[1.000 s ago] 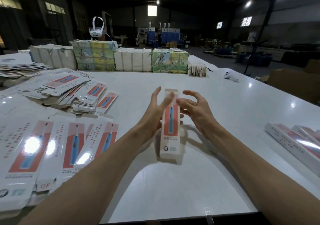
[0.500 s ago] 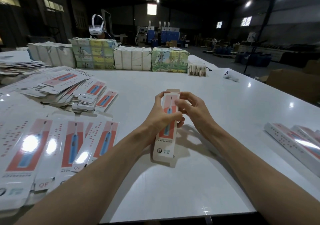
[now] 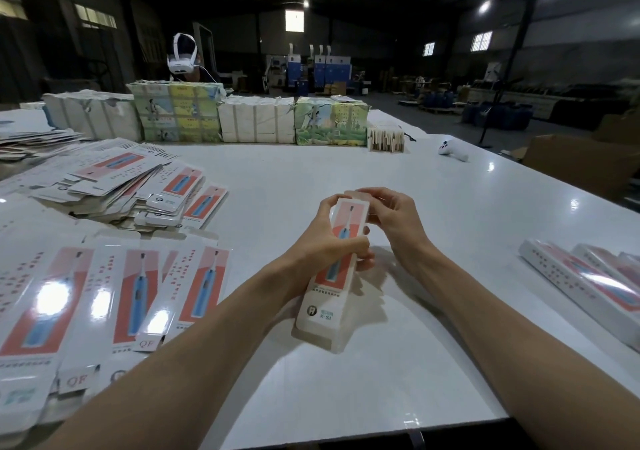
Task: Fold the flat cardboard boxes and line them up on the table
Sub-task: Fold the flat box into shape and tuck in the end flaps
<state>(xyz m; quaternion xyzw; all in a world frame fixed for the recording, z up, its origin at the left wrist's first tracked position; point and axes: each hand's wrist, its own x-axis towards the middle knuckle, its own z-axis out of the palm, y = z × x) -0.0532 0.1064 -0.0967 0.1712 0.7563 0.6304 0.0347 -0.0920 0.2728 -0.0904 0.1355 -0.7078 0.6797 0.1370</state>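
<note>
I hold a long white box [image 3: 329, 297] with a red panel and a blue toothbrush printed on it, tilted over the middle of the white table [image 3: 346, 397]. My left hand [image 3: 325, 241] grips its middle, thumb across the front. My right hand [image 3: 394, 214] pinches the flap at its far end. Flat boxes [image 3: 114, 287] of the same print lie spread at the left, with a loose heap [image 3: 131, 190] behind them. Folded boxes [image 3: 585, 283] lie side by side at the right edge.
Wrapped paper bundles [image 3: 242, 120] line the table's far side, a small stack of cards [image 3: 386, 139] and a white device [image 3: 452, 150] beside them. A person wearing a white headset [image 3: 181, 58] sits behind the bundles. A brown carton [image 3: 581, 162] stands off the right edge.
My left hand went from open beside the box to gripping its middle. My right hand closed on the far flap. The box has tilted more, its near end swinging left and down.
</note>
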